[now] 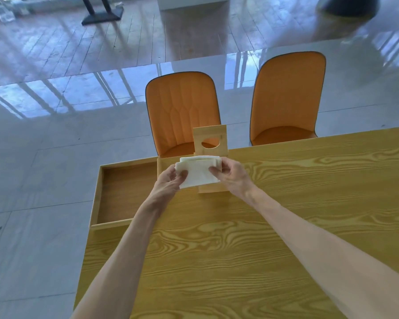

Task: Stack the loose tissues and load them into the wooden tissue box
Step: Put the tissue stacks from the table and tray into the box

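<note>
A stack of white tissues [198, 172] is held between both hands just above the wooden tissue box [213, 189], which stands on the table near its far edge. The box's lid [209, 137], with a round hole in it, stands upright behind the stack. My left hand [171, 178] grips the stack's left end with thumb on top. My right hand [230, 173] pinches the right end. The tissues hide most of the box's opening, so I cannot tell whether any tissue lies inside.
A shallow wooden tray [124, 192] lies at the table's far left corner, overhanging the edge. The wood-grain table [263, 238] stretches toward me. Two orange chairs [182, 111] [286, 97] stand beyond the far edge on a glossy tiled floor.
</note>
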A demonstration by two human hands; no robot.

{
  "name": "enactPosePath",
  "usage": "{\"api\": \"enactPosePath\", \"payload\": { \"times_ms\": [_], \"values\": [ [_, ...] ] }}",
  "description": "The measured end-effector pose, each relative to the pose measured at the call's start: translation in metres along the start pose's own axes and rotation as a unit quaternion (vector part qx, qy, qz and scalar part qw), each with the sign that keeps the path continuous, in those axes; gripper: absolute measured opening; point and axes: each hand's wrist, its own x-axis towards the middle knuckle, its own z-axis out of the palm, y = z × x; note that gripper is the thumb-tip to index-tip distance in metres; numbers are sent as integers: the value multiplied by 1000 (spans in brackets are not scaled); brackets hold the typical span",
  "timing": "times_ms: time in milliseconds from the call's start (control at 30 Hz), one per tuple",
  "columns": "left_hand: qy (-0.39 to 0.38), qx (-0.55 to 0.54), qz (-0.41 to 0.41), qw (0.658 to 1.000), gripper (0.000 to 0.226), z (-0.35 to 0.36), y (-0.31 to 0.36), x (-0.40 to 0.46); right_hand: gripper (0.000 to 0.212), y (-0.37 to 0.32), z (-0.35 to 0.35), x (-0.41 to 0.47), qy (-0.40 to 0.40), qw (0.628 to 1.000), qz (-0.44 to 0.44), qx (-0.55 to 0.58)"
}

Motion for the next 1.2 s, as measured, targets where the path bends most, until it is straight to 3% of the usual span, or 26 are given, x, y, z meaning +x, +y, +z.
{"api": "enactPosePath", "payload": {
  "times_ms": [167, 267, 433, 600, 800, 967, 1067, 1200],
  "values": [
    [65, 44, 42, 996, 28, 20, -3, 18, 26, 17, -25, 9, 90, 984, -44, -150],
    [93, 56, 36, 993, 15, 28, -11, 34, 22, 24, -27, 15, 116, 977, -38, -174],
    [104, 69, 21, 992, 23, 38, -23, 50, 21, 37, -28, 25, 131, 967, -32, -215],
    [101, 103, 32, 989, 16, 43, -32, 61, 23, 48, -32, 33, 141, 963, -18, -228],
    [158, 116, 32, 980, 30, 51, -39, 69, 25, 52, -37, 36, 114, 972, -8, -208],
    [152, 129, -11, 980, 54, 46, -45, 71, 35, 56, -36, 38, 105, 976, 7, -191],
    [136, 147, -30, 979, 62, 47, -47, 71, 36, 57, -31, 41, 121, 969, 32, -212],
    [174, 199, -38, 964, 61, 51, -45, 75, 34, 58, -25, 47, 131, 955, 43, -263]
  ]
}}
